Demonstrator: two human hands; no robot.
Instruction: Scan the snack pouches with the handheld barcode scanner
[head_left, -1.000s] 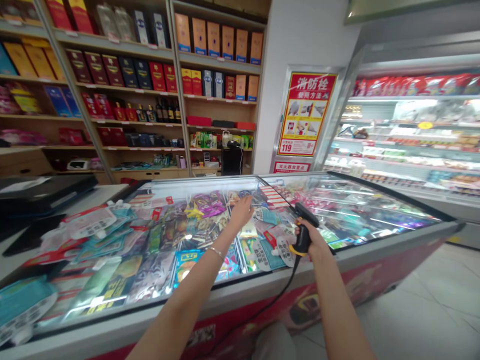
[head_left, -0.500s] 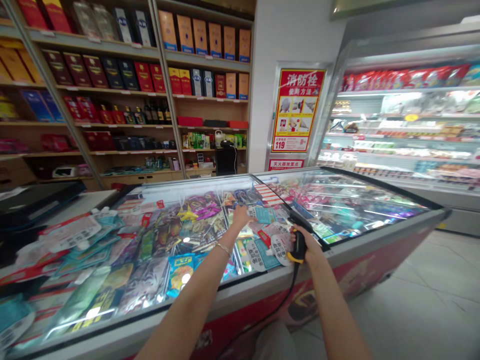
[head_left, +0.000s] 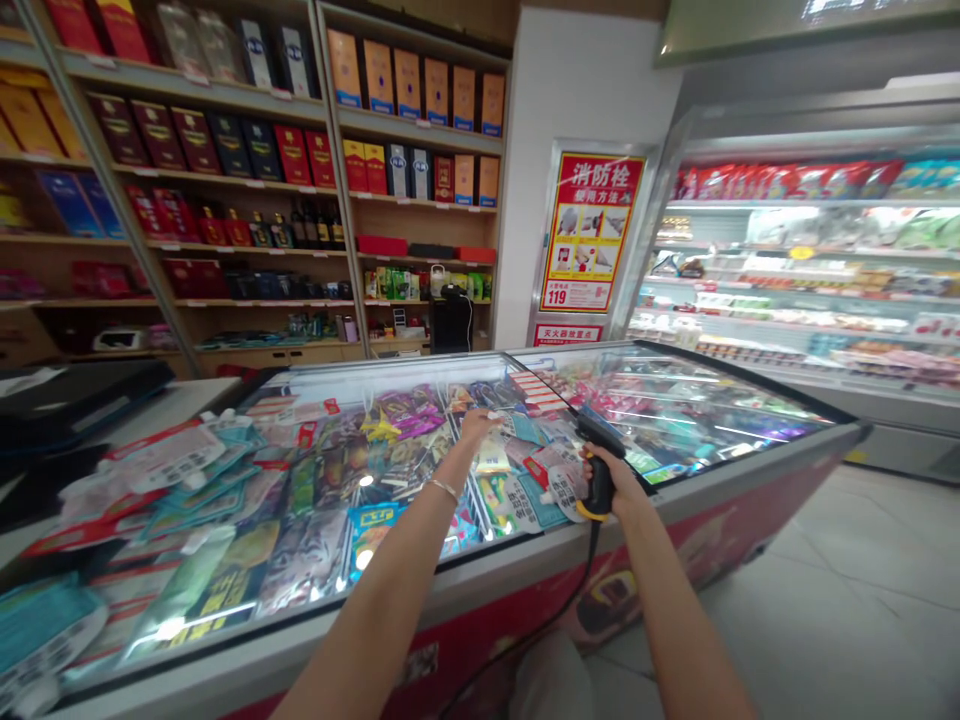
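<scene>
My right hand (head_left: 611, 478) is wrapped round the handle of a black and yellow barcode scanner (head_left: 598, 485), whose cable hangs down over the freezer's front. My left hand (head_left: 478, 427), with a bracelet at the wrist, is over the glass lid by the pouches; its fingers seem drawn together at a pouch's pale cap, but what they hold is too small to name. Teal and white pouches (head_left: 525, 500) and a red and white pouch (head_left: 559, 470) lie on the lid between my hands. More such pouches (head_left: 187, 450) are heaped at the left.
The chest freezer (head_left: 480, 580) spans the foreground, with packaged goods under its glass. Behind it stand shelves of boxes and bottles (head_left: 345, 130) and a red poster (head_left: 592, 230). An open refrigerated case (head_left: 810, 260) is at the right, a dark device (head_left: 90, 400) at the left.
My left hand has drawn slightly left, its fingers now closer together at a pale cap. The right hand still holds the scanner. The view has shifted slightly.
</scene>
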